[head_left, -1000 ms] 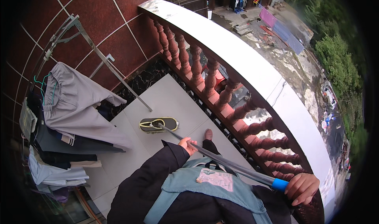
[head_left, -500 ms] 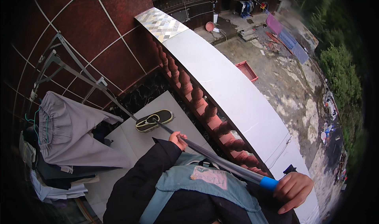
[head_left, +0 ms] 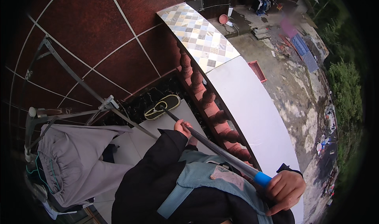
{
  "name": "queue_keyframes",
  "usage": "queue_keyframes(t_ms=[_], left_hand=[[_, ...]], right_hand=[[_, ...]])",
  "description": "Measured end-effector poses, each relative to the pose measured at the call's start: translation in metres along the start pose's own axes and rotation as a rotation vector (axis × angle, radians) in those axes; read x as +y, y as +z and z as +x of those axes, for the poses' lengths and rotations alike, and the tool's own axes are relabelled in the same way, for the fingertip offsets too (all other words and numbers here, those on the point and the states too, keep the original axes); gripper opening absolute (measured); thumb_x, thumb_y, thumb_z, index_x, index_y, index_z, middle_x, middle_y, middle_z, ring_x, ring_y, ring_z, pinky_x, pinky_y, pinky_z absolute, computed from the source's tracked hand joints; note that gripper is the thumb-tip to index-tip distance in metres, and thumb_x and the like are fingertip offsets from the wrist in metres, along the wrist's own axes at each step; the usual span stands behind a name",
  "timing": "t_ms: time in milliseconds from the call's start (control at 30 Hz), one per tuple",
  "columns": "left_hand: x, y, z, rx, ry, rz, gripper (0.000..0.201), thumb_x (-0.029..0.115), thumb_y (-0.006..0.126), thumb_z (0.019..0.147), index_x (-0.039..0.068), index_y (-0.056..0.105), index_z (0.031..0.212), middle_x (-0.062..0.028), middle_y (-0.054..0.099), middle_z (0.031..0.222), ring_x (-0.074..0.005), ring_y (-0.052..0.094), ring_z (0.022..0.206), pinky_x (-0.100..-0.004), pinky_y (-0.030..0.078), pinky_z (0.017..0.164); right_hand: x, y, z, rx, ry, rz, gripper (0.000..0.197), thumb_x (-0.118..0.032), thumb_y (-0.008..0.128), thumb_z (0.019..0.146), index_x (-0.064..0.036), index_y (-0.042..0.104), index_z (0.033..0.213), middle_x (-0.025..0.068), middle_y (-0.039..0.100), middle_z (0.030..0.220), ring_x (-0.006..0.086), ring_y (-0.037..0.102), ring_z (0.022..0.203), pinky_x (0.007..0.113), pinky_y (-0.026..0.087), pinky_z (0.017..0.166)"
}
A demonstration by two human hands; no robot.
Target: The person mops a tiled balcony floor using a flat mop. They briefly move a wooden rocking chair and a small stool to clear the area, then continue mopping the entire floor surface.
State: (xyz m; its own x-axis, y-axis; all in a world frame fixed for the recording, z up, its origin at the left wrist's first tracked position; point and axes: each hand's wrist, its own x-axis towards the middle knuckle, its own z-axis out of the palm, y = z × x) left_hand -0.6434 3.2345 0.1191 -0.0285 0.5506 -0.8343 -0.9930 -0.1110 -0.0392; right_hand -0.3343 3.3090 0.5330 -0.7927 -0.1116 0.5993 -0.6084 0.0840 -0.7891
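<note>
I hold a flat mop at a slant across my front. Its dark oval head (head_left: 170, 102), edged in pale yellow-green, lies on the floor in the far corner, against the black marbled border. My left hand (head_left: 182, 128) is closed round the lower part of the grey mop handle (head_left: 219, 150). At the upper end, just past the blue grip band (head_left: 262, 179), my right hand (head_left: 287, 189) is wrapped over the handle's tip, which its fingers hide. I wear a blue-green corduroy apron (head_left: 221, 180) over dark sleeves.
Left stands a metal drying rack (head_left: 79, 80) with grey trousers (head_left: 75, 160) on it. A red-brown tiled wall (head_left: 130, 10) rises behind. To the right runs a balustrade with red balusters (head_left: 208, 97) and a white ledge (head_left: 252, 101). A yard with a red crate (head_left: 257, 71) lies below.
The mop head has slid away from me over the pale tiles, up to the dark border in the corner. Both hands keep their hold. My view has shifted toward the wall and rack.
</note>
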Motion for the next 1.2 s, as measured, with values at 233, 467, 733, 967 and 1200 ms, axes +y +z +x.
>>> queue_keyframes(t_ms=[233, 467, 733, 967, 1200], left_hand=[[0.097, 0.049, 0.056, -0.120, 0.017, -0.006, 0.024, 0.026, 0.054, 0.096, 0.003, 0.054, 0.095, -0.0031, 0.054, 0.082, -0.0177, 0.054, 0.069, -0.0311, 0.049, 0.067], [0.098, 0.065, 0.050, -0.229, -0.040, 0.018, 0.013, 0.018, 0.055, 0.095, 0.007, 0.053, 0.089, -0.0024, 0.056, 0.082, -0.0151, 0.055, 0.073, -0.0286, 0.050, 0.067], [0.086, 0.048, -0.009, -0.138, -0.083, 0.138, 0.017, 0.021, 0.059, 0.094, 0.005, 0.054, 0.093, -0.0017, 0.058, 0.081, -0.0131, 0.058, 0.070, -0.0277, 0.050, 0.065], [0.037, 0.050, -0.066, -0.202, -0.184, 0.219, 0.028, 0.026, 0.062, 0.092, 0.007, 0.052, 0.110, -0.0012, 0.057, 0.085, -0.0171, 0.056, 0.077, -0.0317, 0.049, 0.071], [0.024, 0.035, -0.064, -0.137, -0.116, 0.317, 0.033, 0.033, 0.062, 0.094, 0.007, 0.052, 0.111, -0.0013, 0.057, 0.084, -0.0179, 0.057, 0.078, -0.0334, 0.049, 0.069]], right_hand=[[0.109, -0.062, 0.079, -0.122, 0.192, 0.024, 0.015, -0.003, 0.051, 0.091, 0.0064, 0.062, 0.092, 0.0127, 0.046, 0.061, 0.0286, 0.051, 0.059, 0.038, 0.043, 0.068], [0.212, -0.061, 0.104, 0.063, 0.313, -0.177, 0.025, -0.005, 0.059, 0.087, 0.0016, 0.063, 0.111, 0.0110, 0.063, 0.082, 0.0283, 0.059, 0.070, 0.038, 0.047, 0.074], [0.097, -0.061, 0.159, 0.361, -0.003, -0.675, 0.025, -0.010, 0.064, 0.087, -0.0062, 0.063, 0.111, 0.0069, 0.068, 0.091, 0.0199, 0.064, 0.072, 0.030, 0.052, 0.070], [0.082, -0.039, 0.158, 0.578, -0.276, -0.908, 0.026, -0.024, 0.073, 0.082, -0.0083, 0.071, 0.103, 0.0062, 0.065, 0.080, 0.0130, 0.057, 0.059, 0.023, 0.042, 0.053], [0.034, -0.073, 0.143, 0.413, -0.131, -0.569, 0.028, -0.021, 0.069, 0.087, -0.0119, 0.068, 0.113, 0.0030, 0.066, 0.096, 0.0109, 0.058, 0.073, 0.026, 0.044, 0.058]])
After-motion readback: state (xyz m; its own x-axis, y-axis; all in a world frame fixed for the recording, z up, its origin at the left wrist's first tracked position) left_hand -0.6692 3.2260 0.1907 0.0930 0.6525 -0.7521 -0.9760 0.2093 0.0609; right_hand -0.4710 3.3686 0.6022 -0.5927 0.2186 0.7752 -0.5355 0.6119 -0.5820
